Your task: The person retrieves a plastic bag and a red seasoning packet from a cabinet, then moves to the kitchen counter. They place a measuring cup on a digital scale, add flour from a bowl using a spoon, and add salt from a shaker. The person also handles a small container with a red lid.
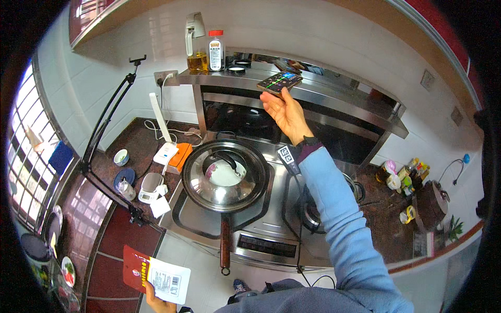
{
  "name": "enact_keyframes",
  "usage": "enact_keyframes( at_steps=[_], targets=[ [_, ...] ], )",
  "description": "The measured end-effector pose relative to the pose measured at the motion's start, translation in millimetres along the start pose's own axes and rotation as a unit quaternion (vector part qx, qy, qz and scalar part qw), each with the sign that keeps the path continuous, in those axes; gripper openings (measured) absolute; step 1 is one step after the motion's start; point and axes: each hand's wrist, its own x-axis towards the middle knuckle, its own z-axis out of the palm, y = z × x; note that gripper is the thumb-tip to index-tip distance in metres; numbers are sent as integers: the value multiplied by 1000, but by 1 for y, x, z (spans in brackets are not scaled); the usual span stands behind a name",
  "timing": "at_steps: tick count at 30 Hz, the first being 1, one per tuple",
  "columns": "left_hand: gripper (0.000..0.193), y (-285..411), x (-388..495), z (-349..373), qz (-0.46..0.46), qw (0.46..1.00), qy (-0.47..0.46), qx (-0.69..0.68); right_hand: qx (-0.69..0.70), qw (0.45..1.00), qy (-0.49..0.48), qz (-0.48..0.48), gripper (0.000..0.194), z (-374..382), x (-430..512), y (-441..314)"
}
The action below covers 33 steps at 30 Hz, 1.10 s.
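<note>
A red and white food packet [168, 279] bearing printed writing and a barcode is held by its lower edge in my left hand [158, 301]. My right hand [282, 113] is stretched out over the stove, palm partly up and fingers apart. Just beyond its fingertips is a phone [280, 81] with a lit screen, at the steel shelf [235, 80]; whether the thumb touches it I cannot tell. Below and left of that hand, a wok [226, 250] with a wooden handle sits on the left burner, covered by a domed lid with a glass centre [195, 187].
An oil jug [197, 58] and a red-capped bottle [216, 51] stand on the shelf. Left are a black jointed stand [103, 125], a small kitchen scale [150, 186] and a bowl [121, 157]. A black cable [299, 207] hangs from my right wrist across the stove [266, 227].
</note>
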Motion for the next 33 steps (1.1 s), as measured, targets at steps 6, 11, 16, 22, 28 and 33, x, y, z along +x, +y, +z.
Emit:
enact_keyframes(
  at_steps=[6, 11, 16, 22, 28, 33],
  targets=[
    [46, -20, 38, -13, 43, 995, -63, 67, -4, 998, 55, -6, 28, 7, 16, 3],
    [50, -17, 49, 1, 32, 992, -91, 80, -74, 997, -6, 2, 30, 12, -41, -4],
    [58, -3, 59, 42, -111, 967, -172, -153, -217, 972, -64, 68, 39, 10, -152, -34],
    [56, -24, 44, 106, -202, 927, -245, -199, -270, 937, -73, 208, 43, -1, -271, -85],
    [51, -61, -13, 178, -285, 874, -346, -189, -310, 904, -84, 283, 46, -31, -349, -144],
    [69, -94, -82, 255, -249, 791, -487, -275, -318, 874, -114, 351, 44, -72, -398, -188]
  ],
)
